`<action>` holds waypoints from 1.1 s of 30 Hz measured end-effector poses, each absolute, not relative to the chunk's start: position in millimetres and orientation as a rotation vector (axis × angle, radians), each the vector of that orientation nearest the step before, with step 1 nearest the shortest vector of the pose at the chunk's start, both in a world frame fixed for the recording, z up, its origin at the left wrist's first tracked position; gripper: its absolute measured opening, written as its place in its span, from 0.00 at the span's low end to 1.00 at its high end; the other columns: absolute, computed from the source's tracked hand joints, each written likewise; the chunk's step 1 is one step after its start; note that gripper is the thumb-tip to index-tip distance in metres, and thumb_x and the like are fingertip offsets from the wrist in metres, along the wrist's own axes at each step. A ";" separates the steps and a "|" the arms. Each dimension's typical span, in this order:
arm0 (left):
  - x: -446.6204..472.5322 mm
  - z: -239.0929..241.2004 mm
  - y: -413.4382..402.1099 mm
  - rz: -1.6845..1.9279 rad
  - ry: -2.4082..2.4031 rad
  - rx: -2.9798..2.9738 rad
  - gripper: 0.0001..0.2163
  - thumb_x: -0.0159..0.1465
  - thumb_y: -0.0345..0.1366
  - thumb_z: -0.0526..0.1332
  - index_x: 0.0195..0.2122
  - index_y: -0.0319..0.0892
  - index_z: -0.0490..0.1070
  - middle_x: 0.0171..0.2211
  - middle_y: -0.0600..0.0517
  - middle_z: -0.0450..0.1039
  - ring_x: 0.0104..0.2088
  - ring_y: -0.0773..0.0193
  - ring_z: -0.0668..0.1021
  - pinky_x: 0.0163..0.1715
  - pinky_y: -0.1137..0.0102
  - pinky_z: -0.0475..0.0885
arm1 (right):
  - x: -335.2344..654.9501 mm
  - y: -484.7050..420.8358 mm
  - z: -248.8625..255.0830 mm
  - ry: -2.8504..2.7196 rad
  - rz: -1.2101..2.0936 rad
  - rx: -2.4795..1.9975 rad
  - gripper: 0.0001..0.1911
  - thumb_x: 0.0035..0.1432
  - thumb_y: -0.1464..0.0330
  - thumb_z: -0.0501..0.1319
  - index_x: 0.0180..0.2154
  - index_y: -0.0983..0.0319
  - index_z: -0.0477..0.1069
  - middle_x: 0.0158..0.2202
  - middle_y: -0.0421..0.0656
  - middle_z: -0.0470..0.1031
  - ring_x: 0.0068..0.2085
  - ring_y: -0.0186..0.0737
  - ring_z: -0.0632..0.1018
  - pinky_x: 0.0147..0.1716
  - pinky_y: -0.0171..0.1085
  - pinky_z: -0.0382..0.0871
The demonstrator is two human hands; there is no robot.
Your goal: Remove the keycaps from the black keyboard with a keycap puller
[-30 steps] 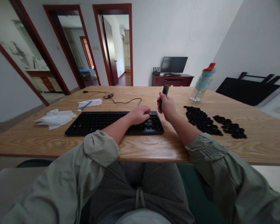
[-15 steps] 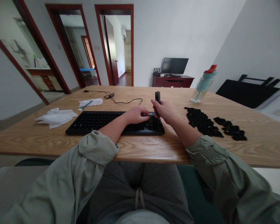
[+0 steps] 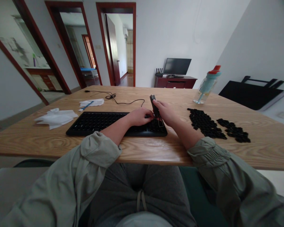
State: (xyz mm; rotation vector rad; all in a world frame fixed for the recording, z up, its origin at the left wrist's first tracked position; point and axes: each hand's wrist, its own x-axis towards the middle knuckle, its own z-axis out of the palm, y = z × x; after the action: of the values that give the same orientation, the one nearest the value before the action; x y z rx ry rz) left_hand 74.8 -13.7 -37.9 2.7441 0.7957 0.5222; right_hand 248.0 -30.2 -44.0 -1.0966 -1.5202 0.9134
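A black keyboard [image 3: 97, 123] lies on the wooden table [image 3: 144, 151]. My left hand [image 3: 138, 116] rests on its right part with the fingers curled and pressed down on the keys. My right hand [image 3: 167, 113] grips a small black key-pulling tool [image 3: 154, 107], tilted with its lower end down on the keyboard's right end, right next to my left fingertips. Several loose black keycaps [image 3: 204, 123] lie in two heaps to the right of the keyboard.
White tissues [image 3: 55, 118] and a blue-tipped swab on a wipe [image 3: 91, 103] lie at the left. The keyboard's cable [image 3: 118, 100] curls behind it. A water bottle [image 3: 207, 84] stands at the back right. A black folded table leans at the right wall.
My right hand has come left and down with the tool, from raised beside the keyboard to its right end. The tool now tilts onto the keys. My left hand stays put.
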 end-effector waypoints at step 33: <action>81.7 -41.3 -13.7 0.615 0.991 2.623 0.11 0.65 0.35 0.58 0.40 0.38 0.79 0.35 0.49 0.81 0.35 0.62 0.79 0.38 0.69 0.71 | 243.8 -5.2 -49.3 -1.337 0.711 -1.301 0.25 0.64 0.48 0.58 0.25 0.60 0.62 0.22 0.37 0.64 0.20 0.31 0.67 0.16 0.31 0.60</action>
State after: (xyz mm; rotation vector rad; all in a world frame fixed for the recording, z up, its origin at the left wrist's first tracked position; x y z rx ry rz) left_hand 81.7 -13.7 -41.3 2.6228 0.9913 0.6148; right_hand 243.8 -5.2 -49.3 -1.3012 -1.3371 0.7115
